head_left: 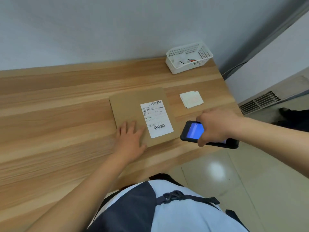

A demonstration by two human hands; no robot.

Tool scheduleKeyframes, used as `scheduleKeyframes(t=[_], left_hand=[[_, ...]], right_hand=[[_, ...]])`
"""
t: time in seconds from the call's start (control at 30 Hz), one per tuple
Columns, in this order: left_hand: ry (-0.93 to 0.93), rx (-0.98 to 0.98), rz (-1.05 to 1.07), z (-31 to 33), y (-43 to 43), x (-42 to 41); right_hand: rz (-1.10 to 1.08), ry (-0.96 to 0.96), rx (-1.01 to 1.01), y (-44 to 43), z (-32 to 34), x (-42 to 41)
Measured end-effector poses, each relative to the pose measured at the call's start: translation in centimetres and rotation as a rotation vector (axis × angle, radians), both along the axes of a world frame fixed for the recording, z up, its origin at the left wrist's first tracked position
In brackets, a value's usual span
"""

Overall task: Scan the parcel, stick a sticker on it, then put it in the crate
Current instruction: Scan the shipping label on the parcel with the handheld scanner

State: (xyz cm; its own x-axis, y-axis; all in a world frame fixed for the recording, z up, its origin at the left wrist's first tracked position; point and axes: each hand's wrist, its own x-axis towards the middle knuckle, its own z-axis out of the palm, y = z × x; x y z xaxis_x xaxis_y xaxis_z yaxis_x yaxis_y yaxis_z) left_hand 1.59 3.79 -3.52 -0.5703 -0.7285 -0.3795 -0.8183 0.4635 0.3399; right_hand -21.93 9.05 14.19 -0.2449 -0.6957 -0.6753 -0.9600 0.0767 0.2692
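1. Pale grey walls meet in a corner behind the light wood-grain table, and glossy floor tiles show past its right edge.
2. On the table I see the flat brown cardboard parcel, lying face up near the front edge, turned a little out of line with the boards.
3. A white shipping label with a barcode at its top and another at its bottom covers the parcel's right part.
4. My left hand lies flat on the parcel's near left corner, fingers spread and palm down, pressing the card against the table.
5. My right hand is wrapped around a black handheld scanner with a lit blue screen, held just beside the parcel's right edge, near the lower barcode.
6. I cannot tell whether the scanner touches the table.
7. A small stack of white square stickers rests on the table beyond the right hand, apart from the parcel.
8. At the far right corner stands a white perforated plastic crate with a few small items inside, too blurred to name.
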Motion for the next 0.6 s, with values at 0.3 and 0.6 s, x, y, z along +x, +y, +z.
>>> scheduleKeyframes(t=[0.3,0.6], left_hand=[[-0.051,0.003,-0.078,-0.3,0.5,-0.2],[-0.115,0.023,-0.108,0.5,0.6,-0.2]], right_hand=[[-0.001,0.063,-0.02,0.9,-0.2,1.5],[-0.045,0.083,0.002,1.5,0.4,1.9]])
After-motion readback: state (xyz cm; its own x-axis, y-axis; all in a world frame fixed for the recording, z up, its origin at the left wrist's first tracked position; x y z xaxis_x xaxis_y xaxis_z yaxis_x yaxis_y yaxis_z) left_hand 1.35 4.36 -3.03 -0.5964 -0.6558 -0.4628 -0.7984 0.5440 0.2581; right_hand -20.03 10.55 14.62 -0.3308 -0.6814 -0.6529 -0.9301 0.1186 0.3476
